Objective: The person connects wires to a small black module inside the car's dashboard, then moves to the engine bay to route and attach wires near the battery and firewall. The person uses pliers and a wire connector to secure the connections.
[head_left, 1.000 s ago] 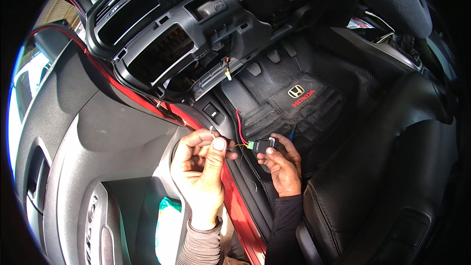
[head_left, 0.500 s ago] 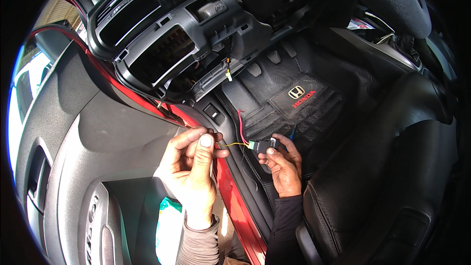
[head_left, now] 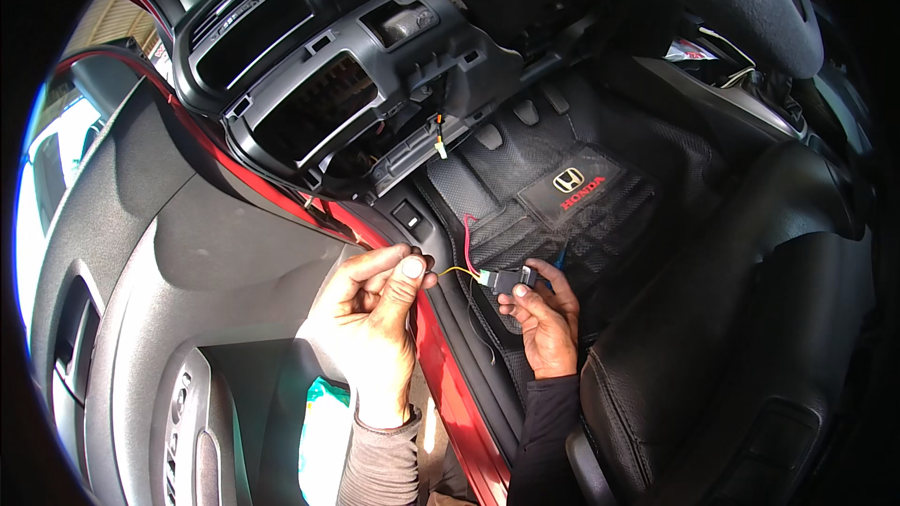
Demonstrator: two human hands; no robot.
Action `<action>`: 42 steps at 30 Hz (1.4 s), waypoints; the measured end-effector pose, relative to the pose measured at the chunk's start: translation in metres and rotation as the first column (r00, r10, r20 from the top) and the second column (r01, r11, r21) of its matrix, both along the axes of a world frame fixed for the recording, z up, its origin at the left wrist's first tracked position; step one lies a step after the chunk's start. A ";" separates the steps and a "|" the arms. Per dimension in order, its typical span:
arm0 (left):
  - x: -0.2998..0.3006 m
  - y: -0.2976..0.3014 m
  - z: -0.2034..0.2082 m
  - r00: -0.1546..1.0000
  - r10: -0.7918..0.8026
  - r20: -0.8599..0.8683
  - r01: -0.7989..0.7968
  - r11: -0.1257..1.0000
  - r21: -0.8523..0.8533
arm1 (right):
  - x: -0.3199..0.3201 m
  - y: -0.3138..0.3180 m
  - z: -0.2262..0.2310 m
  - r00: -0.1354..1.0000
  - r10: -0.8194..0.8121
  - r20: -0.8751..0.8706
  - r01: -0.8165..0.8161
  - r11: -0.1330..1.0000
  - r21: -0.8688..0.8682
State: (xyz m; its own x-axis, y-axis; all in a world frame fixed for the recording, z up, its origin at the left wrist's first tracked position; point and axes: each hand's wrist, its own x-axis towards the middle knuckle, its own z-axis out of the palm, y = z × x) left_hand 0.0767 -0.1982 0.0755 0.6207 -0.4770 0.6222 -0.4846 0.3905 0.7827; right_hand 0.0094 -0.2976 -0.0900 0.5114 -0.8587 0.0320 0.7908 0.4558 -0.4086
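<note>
Between the thumb and fingers of my right hand (head_left: 550, 335) is a small black module (head_left: 511, 281) with a pale green connector (head_left: 487, 278) at its left end. A yellow wire (head_left: 457, 270) runs from that connector to my left hand (head_left: 380, 319), whose thumb and fingertips are pinched shut on it. The wire's far end is hidden by those fingers. Beside it, a red wire (head_left: 468, 236) rises from the connector in a loose curve. A thin dark wire (head_left: 478, 326) hangs below, near the sill. Both hands are above the red door sill and floor mat.
Ahead stands the dashboard (head_left: 403, 75) with bare cavities; a white plug on a cable (head_left: 441, 145) dangles under it. Left is the door panel (head_left: 234, 262), right the black seat (head_left: 694, 347). A textured floor mat (head_left: 525, 159) lies below, and the steering wheel (head_left: 750, 0) arcs overhead.
My left fingers have drawn closer together around the yellow wire and shifted slightly right. My right hand keeps hold of the module, which has turned a little. The view has moved slightly.
</note>
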 end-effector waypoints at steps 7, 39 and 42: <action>0.029 -0.030 0.009 0.989 0.103 -0.110 -0.109 0.993 -0.053 | 0.001 0.000 0.001 0.998 -0.036 0.047 0.035 0.999 0.015; 0.086 -0.082 -0.008 0.972 0.088 -0.216 -0.092 0.996 -0.008 | 0.001 -0.002 0.000 0.992 -0.079 0.097 0.076 0.996 0.035; 0.089 -0.083 -0.010 0.974 0.103 -0.202 -0.108 0.994 -0.015 | 0.001 -0.001 -0.001 0.993 -0.077 0.095 0.074 0.997 0.033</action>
State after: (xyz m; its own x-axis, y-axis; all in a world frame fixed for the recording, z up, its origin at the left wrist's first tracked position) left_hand 0.1658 -0.2815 0.0658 0.7800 -0.3877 0.4913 -0.3583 0.3669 0.8585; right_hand 0.0103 -0.2990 -0.0907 0.4405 -0.8962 0.0522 0.8584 0.4035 -0.3169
